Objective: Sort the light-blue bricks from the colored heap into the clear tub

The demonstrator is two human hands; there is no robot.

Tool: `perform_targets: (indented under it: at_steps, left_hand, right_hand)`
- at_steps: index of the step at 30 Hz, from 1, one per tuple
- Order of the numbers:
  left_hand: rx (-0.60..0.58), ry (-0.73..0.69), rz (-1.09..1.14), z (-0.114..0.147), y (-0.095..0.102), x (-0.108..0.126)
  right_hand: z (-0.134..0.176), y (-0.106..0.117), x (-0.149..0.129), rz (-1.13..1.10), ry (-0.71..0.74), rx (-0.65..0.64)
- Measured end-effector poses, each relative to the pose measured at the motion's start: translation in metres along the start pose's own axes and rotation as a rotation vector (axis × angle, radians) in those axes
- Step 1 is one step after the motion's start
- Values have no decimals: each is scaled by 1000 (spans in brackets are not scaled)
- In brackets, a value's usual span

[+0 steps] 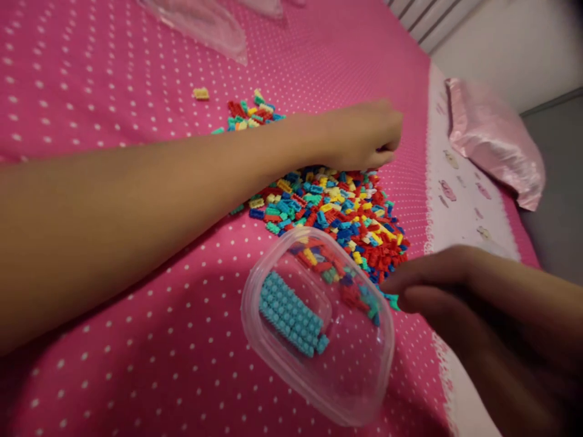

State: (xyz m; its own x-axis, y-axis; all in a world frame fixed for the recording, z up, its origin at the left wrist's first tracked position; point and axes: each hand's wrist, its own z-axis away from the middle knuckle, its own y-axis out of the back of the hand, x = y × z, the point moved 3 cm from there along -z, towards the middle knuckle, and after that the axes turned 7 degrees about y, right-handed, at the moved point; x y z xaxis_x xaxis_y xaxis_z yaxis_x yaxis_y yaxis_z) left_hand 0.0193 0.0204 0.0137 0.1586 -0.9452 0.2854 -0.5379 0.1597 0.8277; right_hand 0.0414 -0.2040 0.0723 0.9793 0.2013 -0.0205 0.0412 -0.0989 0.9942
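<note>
My left hand (367,136) reaches across from the left over the pile of small toy building bricks (337,206). Its fingers are curled closed, and whatever they hold is hidden. On the right, my right hand (478,315) is closed, thumb and forefinger close together at the pile's near right edge. A green brick (392,301) shows right at those fingertips; I cannot tell whether it is gripped. Between the hands and nearer me stands a clear plastic container (364,388). Inside it lies a block of light-blue bricks (291,312) joined in rows.
A pink polka-dot bedspread (136,376) lies under everything. One yellow brick (201,94) sits apart, beyond the pile. Clear plastic bags (204,30) lie at the far left. A shiny pink pillow (496,139) rests at the right, near the wall.
</note>
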Motion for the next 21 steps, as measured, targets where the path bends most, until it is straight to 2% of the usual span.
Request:
perform_targets:
  at_steps: [5, 8, 15, 19, 21]
  left_hand:
    - [-34, 39, -5, -2, 3, -3]
    - [-43, 39, 7, -3, 3, -3]
    - [-92, 64, 2, -2, 4, -3]
    - [-97, 56, 6, -1, 4, -2]
    - [-90, 53, 3, -1, 3, -2]
  right_hand:
    - [-14, 2, -3, -363, 64, 27]
    - [-15, -3, -11, -477, 138, 42]
    - [-21, -12, -8, -655, 51, -141]
    - [-25, -15, -6, -749, -45, -48]
    - [-25, -15, -7, -726, -33, 17]
